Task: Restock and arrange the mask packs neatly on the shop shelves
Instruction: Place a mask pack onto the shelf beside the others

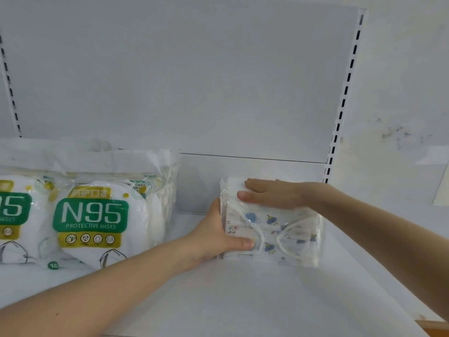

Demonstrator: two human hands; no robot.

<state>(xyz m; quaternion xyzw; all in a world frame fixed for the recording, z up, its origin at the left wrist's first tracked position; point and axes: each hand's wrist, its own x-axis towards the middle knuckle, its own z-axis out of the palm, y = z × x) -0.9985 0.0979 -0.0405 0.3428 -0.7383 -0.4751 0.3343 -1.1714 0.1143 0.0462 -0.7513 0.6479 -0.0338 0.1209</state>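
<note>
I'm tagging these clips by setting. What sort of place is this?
Probably a shop, at its display shelving. The white shelf has slotted uprights like store fittings, sealed N95 mask packs stand in a row facing out, and a pack of cartoon-print masks is held upright to their right.

Single head-worn view, facing a white shop shelf

The wide-angle camera looks forward and slightly down from near the shelf. The shelf board (243, 300) fills the lower half and the back panel (194, 69) the upper. The left hand (213, 237) and right hand (272, 194) enter from the bottom corners. The slotted upright (345, 93) leans, probably from lens distortion
</note>
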